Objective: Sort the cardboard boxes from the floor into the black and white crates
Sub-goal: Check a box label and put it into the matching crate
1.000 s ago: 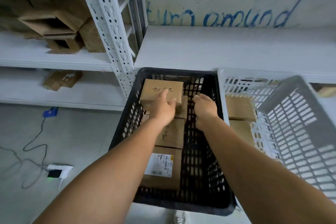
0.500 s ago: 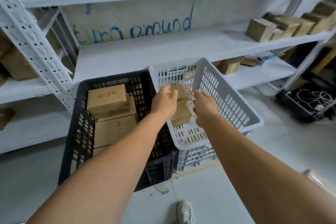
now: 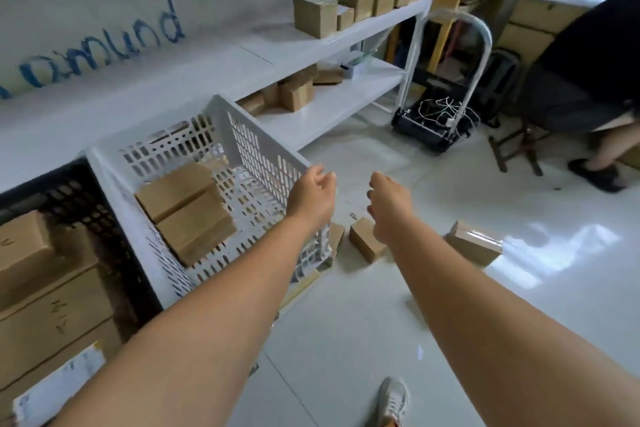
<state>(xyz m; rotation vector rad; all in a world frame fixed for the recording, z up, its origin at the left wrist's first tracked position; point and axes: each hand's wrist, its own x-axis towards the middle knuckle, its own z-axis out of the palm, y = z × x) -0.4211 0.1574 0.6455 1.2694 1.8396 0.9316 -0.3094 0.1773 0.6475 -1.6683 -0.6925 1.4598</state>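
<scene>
The white crate (image 3: 114, 170) stands at centre left with two cardboard boxes (image 3: 187, 211) inside. Left of it, the black crate (image 3: 79, 198) holds several stacked boxes (image 3: 41, 288). On the floor right of the white crate lie a small box (image 3: 365, 243), another partly hidden behind the crate's corner (image 3: 336, 236), and a third box (image 3: 474, 246) farther right. My left hand (image 3: 310, 198) hovers over the white crate's right rim, fingers loosely curled, holding nothing. My right hand (image 3: 389, 206) hangs above the small floor box, also with nothing in it.
White shelving (image 3: 311, 45) along the wall carries more cardboard boxes (image 3: 315, 14). A hand trolley (image 3: 436, 121) with cables stands at the back right. A seated person (image 3: 581, 80) is on a stool at the far right. My shoe (image 3: 393, 399) shows at the bottom.
My view has swung right, away from the black crate toward the floor boxes. Both hands left the black crate, passed over the white crate and now reach past its right rim.
</scene>
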